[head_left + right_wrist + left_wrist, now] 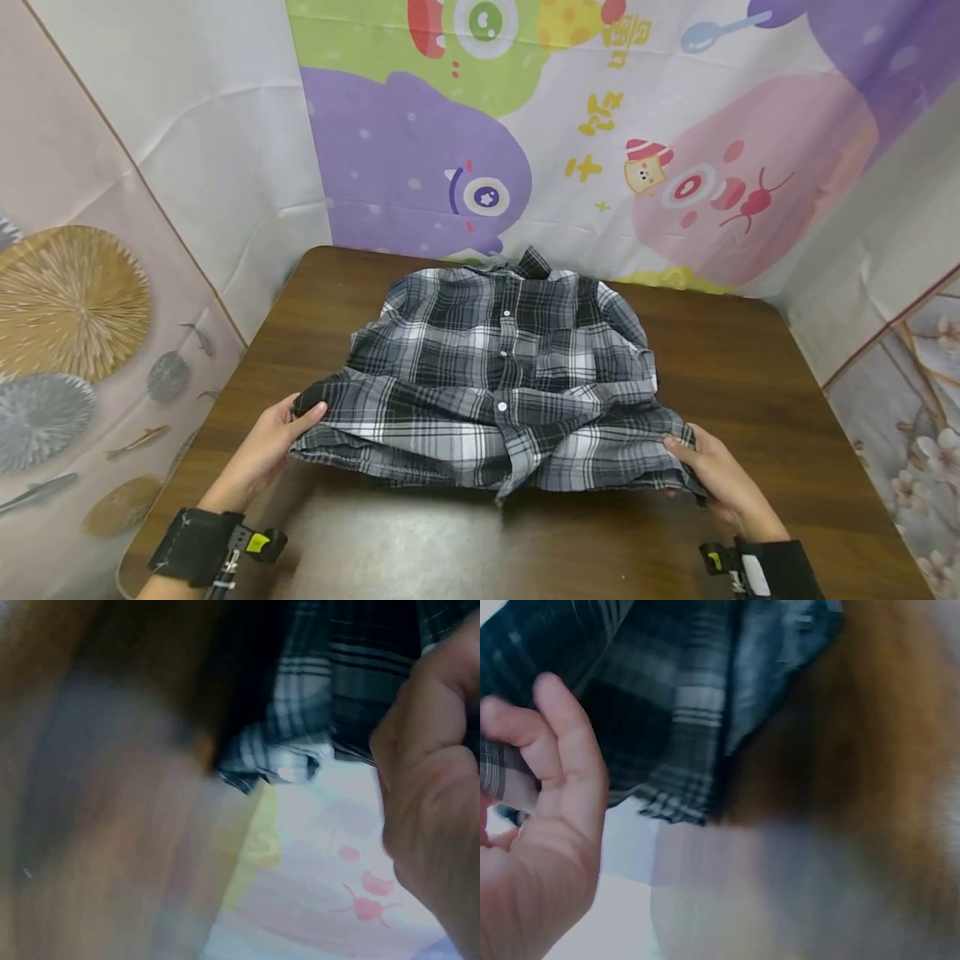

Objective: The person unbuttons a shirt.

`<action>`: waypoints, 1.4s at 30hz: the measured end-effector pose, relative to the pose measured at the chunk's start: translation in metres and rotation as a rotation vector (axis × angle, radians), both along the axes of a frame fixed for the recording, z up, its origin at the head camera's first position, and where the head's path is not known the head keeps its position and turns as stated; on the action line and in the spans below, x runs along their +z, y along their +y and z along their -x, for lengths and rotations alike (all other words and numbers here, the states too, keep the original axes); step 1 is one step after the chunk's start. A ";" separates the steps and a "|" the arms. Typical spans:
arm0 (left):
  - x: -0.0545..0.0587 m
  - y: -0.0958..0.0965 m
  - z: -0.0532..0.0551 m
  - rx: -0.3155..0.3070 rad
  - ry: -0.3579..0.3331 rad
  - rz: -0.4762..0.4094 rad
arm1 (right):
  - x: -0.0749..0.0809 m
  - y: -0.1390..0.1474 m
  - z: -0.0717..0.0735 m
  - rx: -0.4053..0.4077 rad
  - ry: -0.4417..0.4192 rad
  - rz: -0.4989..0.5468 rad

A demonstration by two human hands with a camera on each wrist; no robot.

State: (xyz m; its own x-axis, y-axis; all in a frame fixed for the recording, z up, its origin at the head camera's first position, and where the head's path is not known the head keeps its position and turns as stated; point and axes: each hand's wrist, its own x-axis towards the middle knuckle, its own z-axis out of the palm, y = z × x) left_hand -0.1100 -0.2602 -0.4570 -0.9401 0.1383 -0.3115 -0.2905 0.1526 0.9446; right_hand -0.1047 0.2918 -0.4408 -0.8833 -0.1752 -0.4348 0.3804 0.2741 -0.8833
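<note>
A black, grey and white plaid button-up shirt (465, 358) lies front up in the head view, its collar toward the back of the table. Its lower hem is lifted toward the person. At the hem's left corner my left hand (281, 433) grips the cloth, thumb on top. My right hand (716, 471) pinches the right corner the same way, its fingers mostly hidden under the fabric. White buttons run down the middle placket. The left wrist view has the left hand (551, 802) with fingers bent at the cloth; the right wrist view shows the right hand (439, 757) against the plaid.
The shirt is over a brown wooden table (750, 375) with rounded corners. A cartoon-printed cloth (420, 158) hangs along the back edge, and patterned panels (75, 208) stand at the sides. Both wrists wear black straps (197, 546) with small devices.
</note>
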 end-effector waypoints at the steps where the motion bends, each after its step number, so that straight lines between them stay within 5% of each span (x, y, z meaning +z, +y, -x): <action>1: 0.002 -0.002 0.001 -0.013 -0.027 0.008 | 0.003 0.001 0.000 0.015 -0.009 -0.027; 6: -0.001 -0.011 0.001 -0.135 -0.089 0.217 | 0.004 0.007 0.001 0.192 -0.057 -0.252; 13: -0.018 -0.009 -0.013 -0.325 -0.080 0.484 | -0.028 0.010 -0.015 0.463 -0.054 -0.365; 19: -0.009 -0.010 -0.010 -0.405 -0.081 0.722 | -0.028 0.010 -0.020 0.484 -0.029 -0.536; 24: 0.023 -0.005 0.007 -0.495 0.132 0.818 | 0.002 0.008 0.002 0.369 0.080 -0.656; 28: 0.044 0.021 0.025 -0.478 0.352 0.839 | 0.021 -0.007 0.024 0.327 0.291 -0.678; 31: 0.050 0.046 0.038 -0.504 0.451 0.844 | 0.024 -0.028 0.041 0.362 0.447 -0.680; 36: 0.037 0.089 0.054 -0.617 0.456 0.818 | 0.013 -0.065 0.059 0.479 0.476 -0.663; 42: 0.003 0.128 0.064 -0.724 0.298 0.855 | -0.011 -0.102 0.064 0.588 0.280 -0.763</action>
State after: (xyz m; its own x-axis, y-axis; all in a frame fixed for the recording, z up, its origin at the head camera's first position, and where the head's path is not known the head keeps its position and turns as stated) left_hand -0.1738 -0.1319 -0.4542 -0.7791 0.5253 -0.3422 0.3427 0.8138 0.4693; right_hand -0.1688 0.1900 -0.4523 -0.8338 -0.3776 -0.4028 -0.1920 0.8823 -0.4298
